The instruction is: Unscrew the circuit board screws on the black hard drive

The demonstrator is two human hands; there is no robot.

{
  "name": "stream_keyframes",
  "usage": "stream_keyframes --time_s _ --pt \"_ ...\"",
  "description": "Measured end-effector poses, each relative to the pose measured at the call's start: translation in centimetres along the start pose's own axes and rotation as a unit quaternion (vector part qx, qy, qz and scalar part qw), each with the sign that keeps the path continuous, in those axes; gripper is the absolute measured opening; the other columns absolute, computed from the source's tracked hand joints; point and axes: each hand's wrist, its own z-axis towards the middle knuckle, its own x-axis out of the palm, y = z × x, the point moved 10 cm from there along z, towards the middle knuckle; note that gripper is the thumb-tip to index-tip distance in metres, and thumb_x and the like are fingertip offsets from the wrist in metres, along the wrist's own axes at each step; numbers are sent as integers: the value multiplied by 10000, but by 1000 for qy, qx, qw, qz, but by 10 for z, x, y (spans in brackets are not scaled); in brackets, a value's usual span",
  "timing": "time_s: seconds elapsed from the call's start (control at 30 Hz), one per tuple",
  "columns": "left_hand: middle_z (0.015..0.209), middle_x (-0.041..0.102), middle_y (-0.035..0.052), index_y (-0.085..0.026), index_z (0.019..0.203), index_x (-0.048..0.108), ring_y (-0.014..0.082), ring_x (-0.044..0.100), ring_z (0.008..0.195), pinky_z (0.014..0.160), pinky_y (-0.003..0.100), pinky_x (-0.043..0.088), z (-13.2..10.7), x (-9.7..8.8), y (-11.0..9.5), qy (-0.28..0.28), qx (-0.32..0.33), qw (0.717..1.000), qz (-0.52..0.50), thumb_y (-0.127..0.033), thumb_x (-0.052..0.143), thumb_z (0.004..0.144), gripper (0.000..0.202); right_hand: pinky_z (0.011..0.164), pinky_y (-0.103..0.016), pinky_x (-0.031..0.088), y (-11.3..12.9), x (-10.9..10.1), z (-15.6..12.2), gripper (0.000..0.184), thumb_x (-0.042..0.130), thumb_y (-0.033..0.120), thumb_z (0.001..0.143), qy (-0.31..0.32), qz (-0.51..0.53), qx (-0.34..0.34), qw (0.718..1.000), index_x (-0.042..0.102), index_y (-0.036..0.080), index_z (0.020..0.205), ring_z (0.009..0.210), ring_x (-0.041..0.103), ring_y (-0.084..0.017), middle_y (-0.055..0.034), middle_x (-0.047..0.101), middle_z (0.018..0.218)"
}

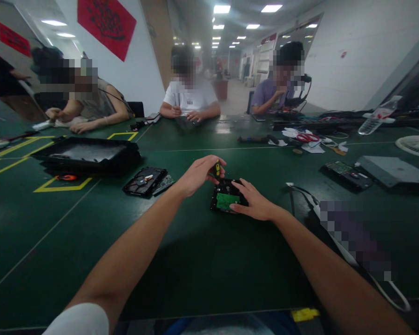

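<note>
A hard drive (226, 200) with a green circuit board on its upper face lies on the dark green table in front of me. My left hand (206, 168) is closed round a yellow and black screwdriver (217, 170), held upright over the drive's far left part. Its tip is too dark to make out. My right hand (254, 201) rests over the drive's right side, thumb and fingers spread across the top. To the left lies another hard drive (145, 181) with small pieces on it, and a loose circuit board (163, 184) beside it.
A black tray (91, 151) stands at left, near an orange-handled tool (67, 177). On the right are another drive (347, 174), a grey case (396, 171), a white cable (305, 193), red-handled scissors (307, 137) and a plastic bottle (377, 117). Several people sit across the table.
</note>
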Motion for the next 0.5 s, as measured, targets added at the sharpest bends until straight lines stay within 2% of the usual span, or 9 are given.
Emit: stream_keyframes --time_s 0.13,0.3,0.37,0.5 --pt "997 712 97 -175 1163 725 232 698 938 619 263 587 -2 -4 -9 -24 20 995 93 -563 551 1048 440 1294 -736 156 -2 2 1 997 555 887 906 4 -7 -8 1000 278 399 1730 1676 61 -479 -118 34 1846" --pt "961 709 62 -204 1223 763 178 646 769 529 215 513 -8 -10 -26 -74 68 959 263 -567 553 1049 454 1308 -722 141 -2 2 1 903 555 880 910 3 -13 -25 1000 403 432 1678 1677 57 -477 -46 52 1851" --pt "982 714 65 -198 1207 773 173 642 775 551 216 526 -9 -9 -30 -75 86 956 271 -556 569 1046 442 1312 -723 132 -2 2 2 899 560 881 906 0 -11 -29 1000 409 439 1674 1677 57 -474 -27 61 1851" --pt "1041 731 97 -170 1173 764 208 696 906 593 233 575 -8 5 -29 -14 104 975 196 -548 596 1038 435 1317 -707 132 -2 3 3 892 555 871 918 1 -13 -28 1000 401 433 1680 1680 56 -465 -39 47 1852"
